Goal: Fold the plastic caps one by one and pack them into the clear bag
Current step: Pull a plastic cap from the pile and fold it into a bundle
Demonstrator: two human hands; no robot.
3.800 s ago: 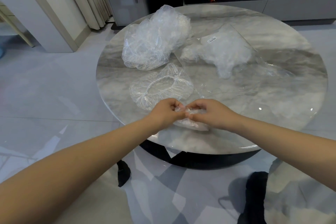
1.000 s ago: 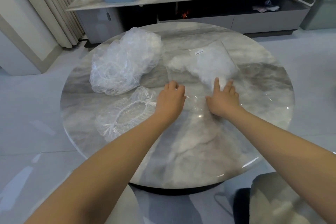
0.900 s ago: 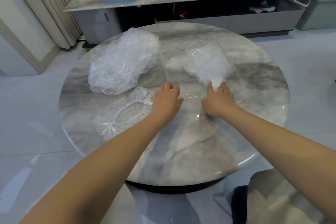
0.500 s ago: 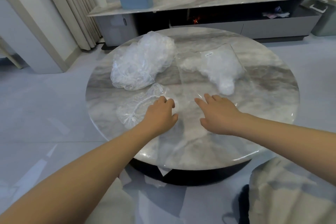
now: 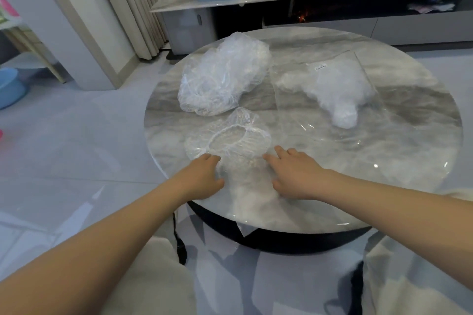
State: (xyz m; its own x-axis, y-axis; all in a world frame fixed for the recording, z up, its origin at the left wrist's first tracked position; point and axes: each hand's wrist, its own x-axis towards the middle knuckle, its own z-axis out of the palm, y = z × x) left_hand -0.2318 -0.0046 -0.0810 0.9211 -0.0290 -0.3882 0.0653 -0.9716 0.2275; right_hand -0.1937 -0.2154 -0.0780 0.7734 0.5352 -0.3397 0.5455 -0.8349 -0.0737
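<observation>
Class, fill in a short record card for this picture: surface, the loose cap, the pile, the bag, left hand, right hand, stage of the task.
surface: round marble table
loose cap: one plastic cap lying flat, elastic opening up, near the front edge
pile: heap of unfolded caps behind it
bag: clear bag to the right, holding white folded caps
left hand: left hand open, fingers on the cap's near left edge
right hand: right hand open, fingers at the cap's near right edge
stage: this cap not yet folded

Two hands, one clear bag
</observation>
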